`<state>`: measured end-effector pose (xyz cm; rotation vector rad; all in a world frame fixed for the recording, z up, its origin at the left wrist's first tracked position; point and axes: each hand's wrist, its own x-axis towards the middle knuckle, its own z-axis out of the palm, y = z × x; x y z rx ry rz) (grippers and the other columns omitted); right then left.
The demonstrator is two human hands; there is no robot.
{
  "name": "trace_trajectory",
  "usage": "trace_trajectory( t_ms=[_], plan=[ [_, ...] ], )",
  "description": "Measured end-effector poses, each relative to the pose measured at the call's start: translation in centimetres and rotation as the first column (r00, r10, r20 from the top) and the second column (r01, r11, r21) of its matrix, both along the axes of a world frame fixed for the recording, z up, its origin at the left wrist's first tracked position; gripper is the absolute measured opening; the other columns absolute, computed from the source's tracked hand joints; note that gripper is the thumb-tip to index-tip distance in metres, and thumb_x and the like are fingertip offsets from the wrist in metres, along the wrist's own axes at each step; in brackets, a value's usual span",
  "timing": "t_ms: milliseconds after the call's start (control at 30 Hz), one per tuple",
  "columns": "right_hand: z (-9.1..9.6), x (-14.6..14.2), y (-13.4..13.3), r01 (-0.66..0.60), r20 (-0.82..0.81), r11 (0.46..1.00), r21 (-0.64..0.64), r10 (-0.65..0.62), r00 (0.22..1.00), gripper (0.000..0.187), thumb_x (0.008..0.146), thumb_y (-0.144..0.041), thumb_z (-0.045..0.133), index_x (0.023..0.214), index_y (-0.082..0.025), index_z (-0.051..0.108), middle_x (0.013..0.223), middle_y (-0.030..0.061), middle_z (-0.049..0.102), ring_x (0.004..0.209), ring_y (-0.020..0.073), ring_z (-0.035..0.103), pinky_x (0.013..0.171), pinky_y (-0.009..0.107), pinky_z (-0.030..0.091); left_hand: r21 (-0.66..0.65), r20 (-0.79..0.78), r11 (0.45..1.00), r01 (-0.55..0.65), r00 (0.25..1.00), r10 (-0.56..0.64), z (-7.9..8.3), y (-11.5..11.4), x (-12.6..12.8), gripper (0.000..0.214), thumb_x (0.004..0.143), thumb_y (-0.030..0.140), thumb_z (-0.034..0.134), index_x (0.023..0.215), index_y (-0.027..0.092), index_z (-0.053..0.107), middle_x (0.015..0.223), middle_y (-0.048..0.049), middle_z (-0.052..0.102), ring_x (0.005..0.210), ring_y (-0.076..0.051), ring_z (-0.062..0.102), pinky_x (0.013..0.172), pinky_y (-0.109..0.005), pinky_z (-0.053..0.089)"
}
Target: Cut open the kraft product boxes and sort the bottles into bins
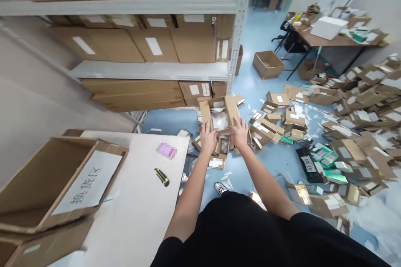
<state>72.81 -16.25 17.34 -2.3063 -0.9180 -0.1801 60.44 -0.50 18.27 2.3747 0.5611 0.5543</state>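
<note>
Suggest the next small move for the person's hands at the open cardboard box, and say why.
I would probably steady the cardboard box with the left hand and reach in with the right hand: the box is open at the top, both hands are at its near side, and whitish material shows inside.

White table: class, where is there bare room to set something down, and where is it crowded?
Bare tabletop lies between the labelled box and the cutter, continuing toward the picture's bottom edge. That box and the carton below it crowd the left side; a carton pile crowds the floor at right.
</note>
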Motion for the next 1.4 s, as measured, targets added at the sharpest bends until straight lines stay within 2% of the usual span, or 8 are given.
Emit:
trace_trajectory(
  t_ms=[100, 233, 433, 733, 933, 1100, 1233, 1400],
  plan=[
    [-0.4, 3.3, -3.2, 0.169, 0.052, 0.985, 0.024, -0.170, 0.984, 0.032, 0.089, -0.015, 0.058, 0.113, -0.026, 0.077, 0.166, 0.0054, 0.045, 0.162, 0.0383, 0.014, 0.125, 0.072, 0.019, 0.004, 0.031, 0.995, 0.095, 0.995, -0.095, 1.2, -2.1, 4.2, 0.041, 0.094, 0.021, 0.061, 0.133, 0.030, 0.073, 0.174, -0.0013, 0.033, 0.163, -0.035, 0.019, 0.131, -0.063, 0.024],
    [-1.3, 4.8, -4.7, 0.216, 0.052, 0.975, 0.050, -0.218, 0.974, 0.033, 0.088, -0.017, 0.059, 0.117, -0.021, 0.075, 0.163, 0.0122, 0.047, 0.160, 0.0399, 0.019, 0.122, 0.070, 0.029, 0.010, 0.036, 0.991, 0.132, 0.991, -0.132, 1.9, -3.1, 5.3, 0.044, 0.095, 0.021, 0.059, 0.136, 0.028, 0.070, 0.175, -0.0018, 0.030, 0.163, -0.035, 0.019, 0.132, -0.061, 0.022],
    [-1.8, 3.6, -1.5, 0.077, -0.062, 0.989, 0.129, -0.069, 0.996, 0.035, 0.088, -0.018, 0.058, 0.120, -0.021, 0.073, 0.161, 0.0133, 0.048, 0.159, 0.0380, 0.024, 0.124, 0.065, 0.031, -0.008, -0.008, 0.997, 0.079, 0.997, -0.080, 1.3, -0.9, 2.4, 0.043, 0.094, 0.023, 0.061, 0.136, 0.026, 0.070, 0.174, -0.0034, 0.030, 0.162, -0.036, 0.023, 0.132, -0.057, 0.026],
    [0.0, -0.8, 7.7, -0.309, -0.093, 0.946, 0.096, 0.317, 0.944, 0.042, 0.088, -0.017, 0.060, 0.128, -0.022, 0.072, 0.167, 0.0076, 0.039, 0.161, 0.0361, 0.020, 0.131, 0.059, 0.026, -0.009, -0.006, 0.975, -0.224, 0.975, 0.224, 1.6, 2.4, -5.9, 0.045, 0.094, 0.024, 0.063, 0.138, 0.028, 0.068, 0.174, -0.0016, 0.031, 0.161, -0.034, 0.026, 0.134, -0.054, 0.025],
    [0.8, -7.6, 14.3, -0.651, -0.117, 0.752, 0.104, 0.659, 0.743, 0.046, 0.091, -0.023, 0.064, 0.137, -0.024, 0.069, 0.168, 0.0082, 0.040, 0.161, 0.0383, 0.021, 0.130, 0.062, 0.024, 0.027, -0.007, 0.881, -0.473, 0.881, 0.474, 1.7, 3.0, -14.6, 0.045, 0.095, 0.020, 0.061, 0.139, 0.024, 0.067, 0.175, -0.0047, 0.028, 0.162, -0.035, 0.023, 0.133, -0.057, 0.026],
    [1.7, -17.2, 17.8, -0.827, -0.088, 0.550, 0.118, 0.835, 0.543, 0.047, 0.092, -0.025, 0.062, 0.139, -0.023, 0.067, 0.167, 0.0105, 0.040, 0.159, 0.0379, 0.025, 0.129, 0.062, 0.027, 0.070, 0.010, 0.717, -0.693, 0.719, 0.694, 2.5, 1.3, -25.4, 0.046, 0.095, 0.020, 0.062, 0.141, 0.026, 0.064, 0.175, -0.0049, 0.029, 0.162, -0.035, 0.022, 0.131, -0.059, 0.029],
    [2.5, -26.8, 17.7, -0.928, -0.035, 0.356, 0.113, 0.934, 0.355, 0.048, 0.093, -0.025, 0.062, 0.140, -0.022, 0.066, 0.166, 0.0118, 0.042, 0.157, 0.0368, 0.029, 0.127, 0.060, 0.032, 0.086, 0.062, 0.560, -0.824, 0.565, 0.823, 3.5, -2.5, -34.6, 0.045, 0.096, 0.022, 0.061, 0.141, 0.025, 0.064, 0.174, -0.0069, 0.030, 0.161, -0.036, 0.024, 0.130, -0.058, 0.031],
    [2.9, -39.8, 14.3, -0.988, 0.018, 0.108, 0.111, 0.994, 0.110, 0.047, 0.094, -0.027, 0.061, 0.140, -0.023, 0.065, 0.165, 0.0126, 0.042, 0.156, 0.0360, 0.031, 0.125, 0.061, 0.035, 0.109, 0.073, 0.351, -0.930, 0.360, 0.930, 4.2, -10.3, -45.7, 0.046, 0.096, 0.020, 0.062, 0.142, 0.025, 0.063, 0.172, -0.0082, 0.034, 0.159, -0.036, 0.029, 0.128, -0.059, 0.035]
  ],
)
